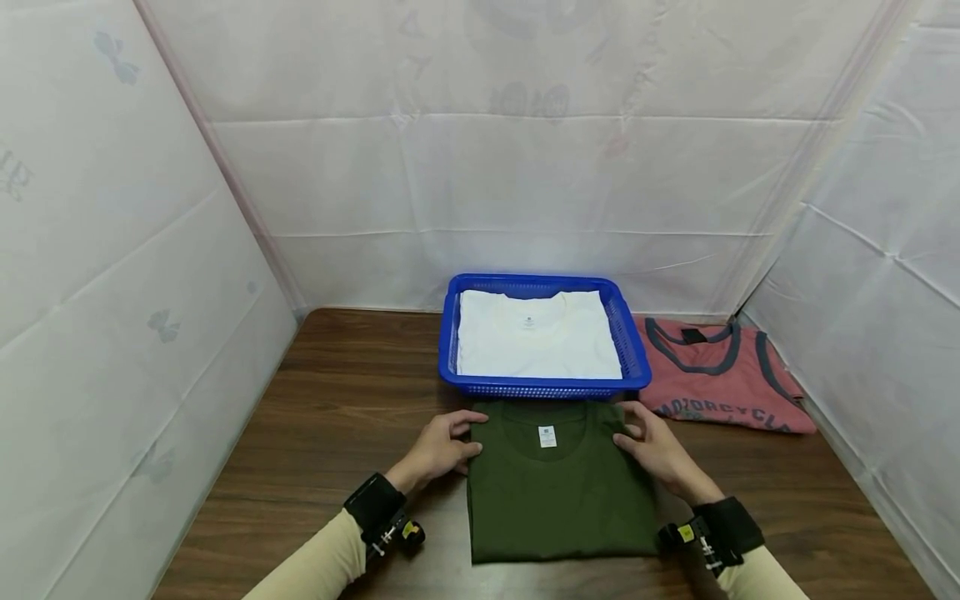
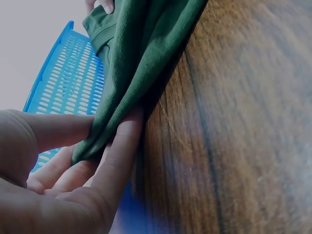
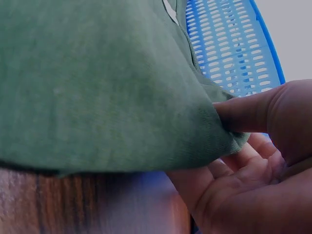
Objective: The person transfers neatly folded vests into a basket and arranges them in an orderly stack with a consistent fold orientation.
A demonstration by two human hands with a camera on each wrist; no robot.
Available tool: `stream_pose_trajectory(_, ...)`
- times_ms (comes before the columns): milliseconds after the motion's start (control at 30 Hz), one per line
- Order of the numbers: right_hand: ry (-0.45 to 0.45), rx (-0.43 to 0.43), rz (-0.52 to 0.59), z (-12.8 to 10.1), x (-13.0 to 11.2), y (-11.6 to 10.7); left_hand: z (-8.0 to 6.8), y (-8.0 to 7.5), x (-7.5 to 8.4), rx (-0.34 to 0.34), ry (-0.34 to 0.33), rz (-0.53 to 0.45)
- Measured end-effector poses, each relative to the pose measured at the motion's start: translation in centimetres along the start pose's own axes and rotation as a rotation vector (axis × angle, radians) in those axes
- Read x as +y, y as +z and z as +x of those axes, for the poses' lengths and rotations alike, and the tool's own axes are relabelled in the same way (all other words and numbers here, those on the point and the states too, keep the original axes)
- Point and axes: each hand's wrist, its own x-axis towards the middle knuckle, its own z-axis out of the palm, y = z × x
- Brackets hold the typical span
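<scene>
Pinches the folded green shirt [image 1: 558, 504] with left hand [image 1: 441, 446] at ten o'clock, right hand [image 1: 656, 446] at two, likely, though hard to see underneath, to keep it square; on the desk [image 1: 360, 358], at six from the blue basket [image 1: 525, 383].

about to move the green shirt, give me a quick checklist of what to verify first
1. Left hand pinches one upper corner of the green shirt: ok.
2. Right hand pinches the other upper corner: ok.
3. Neckline faces up, with its white label in view: ok.
4. Blue basket has nothing in it: not ok, a white shirt lies inside.
5. Pink shirt is out from between green shirt and basket: ok, it lies to the basket's right.
6. Underside of the green shirt is smooth: cannot tell, mostly hidden.
</scene>
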Motion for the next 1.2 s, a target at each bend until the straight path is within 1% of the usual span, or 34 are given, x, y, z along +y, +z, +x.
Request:
stream_pose_trajectory(67,-0.026,0.021,-0.040,-0.1,-0.1,-0.1,-0.1,0.0,0.1,0.018,0.007,-0.003)
stream_pose_trajectory(167,-0.089,0.042,-0.102,-0.4,0.0,-0.2,-0.3,0.0,0.0,0.048,0.017,-0.006)
stream_pose_trajectory(300,-0.171,0.055,-0.147,-0.9,0.0,-0.4,-0.9,-0.2,0.2,0.074,0.039,-0.016)
stream_pose_trajectory(567,-0.212,0.072,-0.247,-1.9,-1.5,-1.4,-1.7,-0.8,0.8,0.072,0.092,-0.040)
stream_pose_trajectory(633,-0.211,0.062,-0.251,-2.1,-2.0,-1.8,-1.8,-0.9,0.9,0.073,0.115,-0.044)
stream_pose_trajectory(733,-0.200,0.043,-0.228,-2.5,-2.9,-2.4,-2.1,-1.1,1.1,0.079,0.156,-0.057)
stream_pose_trajectory(867,-0.205,0.027,-0.207,-3.0,-4.1,-3.1,-2.6,-1.4,1.8,0.079,0.210,-0.075)
stream_pose_trajectory(1067,-0.266,0.059,-0.226,-3.4,-5.7,-3.5,-3.1,-1.9,3.1,0.082,0.303,-0.060)
stream_pose_trajectory(1200,-0.335,0.089,-0.243,-3.3,-6.4,-3.7,-3.2,-2.2,4.0,0.099,0.363,-0.043)
